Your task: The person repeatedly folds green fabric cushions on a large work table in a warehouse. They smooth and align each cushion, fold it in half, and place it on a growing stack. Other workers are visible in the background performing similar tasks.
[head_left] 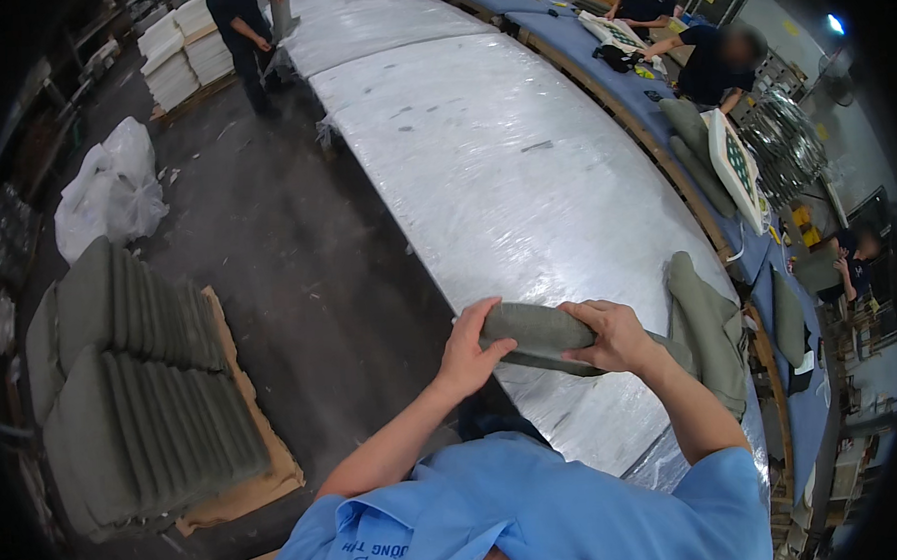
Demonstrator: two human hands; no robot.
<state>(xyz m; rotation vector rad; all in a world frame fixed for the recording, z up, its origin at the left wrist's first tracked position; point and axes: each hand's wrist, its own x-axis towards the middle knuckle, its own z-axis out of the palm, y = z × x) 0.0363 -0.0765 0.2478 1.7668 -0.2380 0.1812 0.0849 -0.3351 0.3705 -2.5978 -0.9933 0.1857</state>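
Note:
Both my hands grip one grey-green cushion (pixel 536 328) over the near end of a long table wrapped in clear plastic (pixel 483 148). My left hand (pixel 468 354) clasps its left end with the thumb on top. At the cushion's right part, my right hand (pixel 607 335) wraps over the upper edge. The cushion is slightly bent between them. Another grey-green cushion cover (pixel 709 329) lies on the table just to the right of my right hand.
Two stacks of grey-green cushions (pixel 133 384) stand on cardboard on the floor at the left. A white plastic bag (pixel 109 190) lies beyond them. A person (pixel 243 39) stands at the table's far end near white stacks; other people (pixel 709 63) work at a blue table on the right.

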